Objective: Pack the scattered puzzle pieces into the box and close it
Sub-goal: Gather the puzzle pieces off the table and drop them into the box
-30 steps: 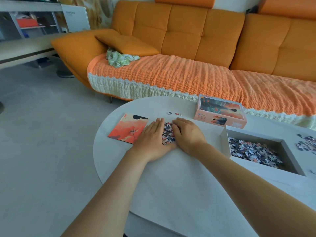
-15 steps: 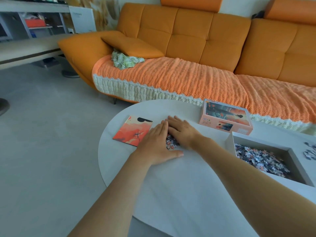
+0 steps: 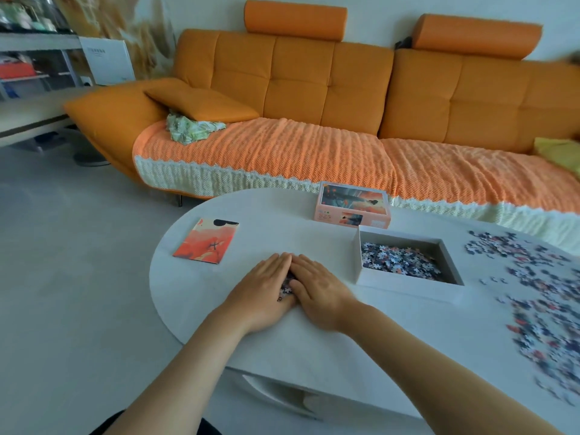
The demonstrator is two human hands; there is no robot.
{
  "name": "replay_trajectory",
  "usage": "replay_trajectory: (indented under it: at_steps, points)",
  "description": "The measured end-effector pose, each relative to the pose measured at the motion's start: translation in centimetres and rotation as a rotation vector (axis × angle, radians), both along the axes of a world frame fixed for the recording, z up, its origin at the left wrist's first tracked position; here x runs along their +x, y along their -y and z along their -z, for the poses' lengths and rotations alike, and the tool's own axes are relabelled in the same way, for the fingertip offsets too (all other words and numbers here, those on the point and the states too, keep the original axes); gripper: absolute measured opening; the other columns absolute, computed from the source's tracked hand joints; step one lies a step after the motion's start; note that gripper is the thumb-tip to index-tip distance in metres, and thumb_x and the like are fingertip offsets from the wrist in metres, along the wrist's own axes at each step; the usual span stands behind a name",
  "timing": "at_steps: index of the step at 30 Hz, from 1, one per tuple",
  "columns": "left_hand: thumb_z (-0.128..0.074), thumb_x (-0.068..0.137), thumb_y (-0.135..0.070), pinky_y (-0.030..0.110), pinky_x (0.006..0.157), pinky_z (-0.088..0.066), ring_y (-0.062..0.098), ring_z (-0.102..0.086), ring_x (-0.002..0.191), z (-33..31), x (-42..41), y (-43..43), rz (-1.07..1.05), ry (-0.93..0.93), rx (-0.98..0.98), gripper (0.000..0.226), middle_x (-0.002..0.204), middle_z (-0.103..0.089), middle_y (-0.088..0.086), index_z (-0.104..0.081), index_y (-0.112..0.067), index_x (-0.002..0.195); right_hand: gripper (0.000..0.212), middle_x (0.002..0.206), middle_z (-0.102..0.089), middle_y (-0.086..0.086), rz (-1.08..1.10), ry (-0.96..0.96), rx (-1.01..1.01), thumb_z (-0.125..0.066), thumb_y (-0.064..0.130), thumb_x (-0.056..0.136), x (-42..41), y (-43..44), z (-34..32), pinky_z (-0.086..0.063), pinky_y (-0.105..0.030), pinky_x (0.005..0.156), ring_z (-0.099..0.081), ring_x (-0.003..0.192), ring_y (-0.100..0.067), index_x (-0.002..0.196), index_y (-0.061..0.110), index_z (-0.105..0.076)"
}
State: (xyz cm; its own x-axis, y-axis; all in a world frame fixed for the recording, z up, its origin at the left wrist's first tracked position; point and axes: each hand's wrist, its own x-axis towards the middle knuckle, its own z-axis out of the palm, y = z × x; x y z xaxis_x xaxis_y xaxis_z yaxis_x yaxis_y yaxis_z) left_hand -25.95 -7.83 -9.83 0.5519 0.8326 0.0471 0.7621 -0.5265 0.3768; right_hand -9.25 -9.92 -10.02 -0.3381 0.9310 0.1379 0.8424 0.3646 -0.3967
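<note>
You're in the gathering step here: both hands are flat on the white table (image 3: 314,356), cupped together around a small clump of puzzle pieces (image 3: 285,289) just left of the frame's centre. Your left hand (image 3: 263,293) sits palm-down with fingers stretched out and together, your right hand (image 3: 318,291) the same, fingertips meeting at the top so the clump is squeezed between the two palms. Neither hand has really closed on anything; they're open and pressed flat, corralling the pieces rather than gripping them, and most of the clump is hidden under your hands. Next, I'd guess, you need to scoop that clump up between both palms and carry it right to the open box (image 3: 405,279), which sits just beside your right hand, centre-right of the frame, already partly filled with pieces. Watch for strays slipping out under your wrists. There's still plenty to do: a big loose spread of pieces (image 3: 539,296) covers the right edge of the frame, well beyond the box. The box lid (image 3: 353,205) lies picture-up behind the box, toward the sofa, so closing comes much later.
</note>
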Motion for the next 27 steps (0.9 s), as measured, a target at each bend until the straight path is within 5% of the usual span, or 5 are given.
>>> replay_trajectory:
  at_steps: [5, 14, 20, 24, 27]
  points:
    - [-0.035, 0.1, -0.049, 0.019, 0.116, 0.007, 0.01, 0.006, 0.149, -0.7, 2.6, 4.7, 0.068, -0.056, -0.019, 0.078, 0.163, 0.005, 0.001, 0.008, -0.012, 0.154, 0.053, 0.161, -0.019, 0.004, -0.005, 0.048, -0.041, -0.027, 0.036, 0.103, 3.3, 4.4, 0.6, -0.008, -0.031, 0.122, -0.011, 0.149, -0.013, 0.153, 0.023, -0.021]
    - [-0.026, 0.1, -0.056, 0.023, 0.119, 0.007, 0.007, 0.012, 0.148, -0.5, 10.6, 9.1, 0.21, -0.079, -0.025, 0.078, 0.163, 0.012, 0.001, 0.012, -0.014, 0.153, 0.043, 0.148, -0.04, 0.006, 0.007, -0.082, 0.001, -0.041, 0.019, 0.102, 11.2, 10.8, -1.2, -0.004, -0.009, 0.114, -0.021, 0.136, 0.005, 0.145, 0.015, -0.041]
    - [-0.037, 0.099, -0.052, 0.029, 0.121, -0.006, 0.007, 0.002, 0.148, -0.4, 14.4, 10.0, 0.228, 0.084, -0.088, 0.079, 0.163, 0.002, -0.003, 0.01, -0.021, 0.154, 0.03, 0.12, -0.06, 0.001, 0.107, -0.238, -0.078, -0.045, 0.014, 0.097, 14.5, 12.1, -1.5, -0.041, -0.029, 0.099, -0.054, 0.11, -0.012, 0.125, 0.019, -0.055]
    - [-0.039, 0.1, -0.047, 0.027, 0.12, -0.009, 0.007, -0.003, 0.148, -0.7, 16.2, 10.4, 0.198, 0.208, -0.171, 0.076, 0.163, 0.0, -0.006, 0.009, -0.025, 0.154, 0.039, 0.103, -0.066, 0.012, 0.17, -0.359, -0.136, -0.046, 0.008, 0.094, 16.0, 12.5, -2.2, -0.046, -0.022, 0.085, -0.059, 0.094, -0.006, 0.123, 0.031, -0.059]
    - [-0.039, 0.099, -0.05, 0.023, 0.116, -0.011, 0.003, -0.007, 0.146, -1.6, 16.8, 10.0, 0.182, 0.311, -0.341, 0.074, 0.162, -0.004, -0.011, 0.005, -0.031, 0.155, 0.043, 0.114, -0.067, 0.016, 0.233, -0.41, -0.155, -0.049, 0.007, 0.094, 16.8, 12.0, -2.6, -0.044, -0.014, 0.088, -0.06, 0.101, 0.003, 0.126, 0.032, -0.062]
